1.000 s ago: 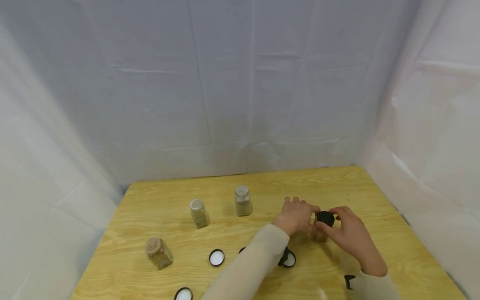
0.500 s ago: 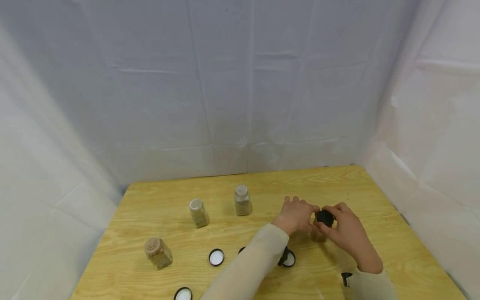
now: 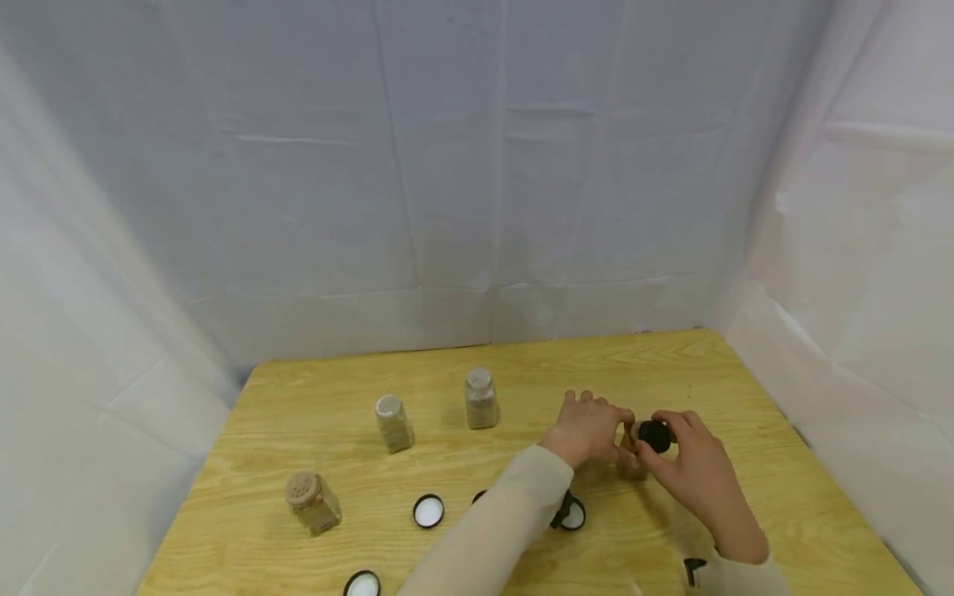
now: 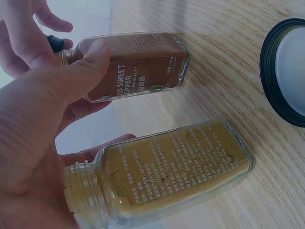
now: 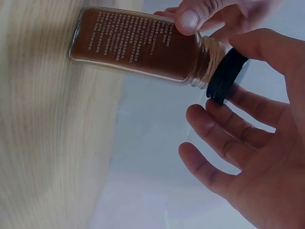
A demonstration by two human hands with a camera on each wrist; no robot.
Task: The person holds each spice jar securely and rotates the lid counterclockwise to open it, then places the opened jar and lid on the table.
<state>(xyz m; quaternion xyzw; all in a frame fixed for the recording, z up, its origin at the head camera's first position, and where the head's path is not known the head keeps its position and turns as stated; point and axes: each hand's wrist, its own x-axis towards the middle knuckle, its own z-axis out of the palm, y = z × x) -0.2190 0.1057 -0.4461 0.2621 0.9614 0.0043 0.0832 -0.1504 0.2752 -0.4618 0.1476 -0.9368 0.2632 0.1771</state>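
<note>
In the right wrist view a glass spice jar (image 5: pixel 138 45) of red-brown powder stands on the table, its threaded neck showing. Its label reads "sweet pepper" in the left wrist view. My left hand (image 3: pixel 589 429) grips the jar near its shoulder, thumb on the front. Between thumb and fingers of my right hand (image 3: pixel 693 468) is the black screw lid (image 5: pixel 228 75), tilted at the jar's mouth, while the other fingers spread loosely. Close by my left hand stands a lidless jar (image 4: pixel 176 167) of ochre powder, mostly hidden behind the left arm in the head view.
Two pale-topped jars (image 3: pixel 393 424) stand toward the back middle, and a jar with a tan perforated top (image 3: pixel 315 501) at the left. Black-rimmed lids (image 3: pixel 428 511) lie white side up near the front, one (image 3: pixel 572 515) beside the left sleeve. White sheeting surrounds the table.
The black lid sat level on the jar; my right hand has turned it, and now it is tilted and shifted right, off the mouth. My left hand keeps its grip in place.
</note>
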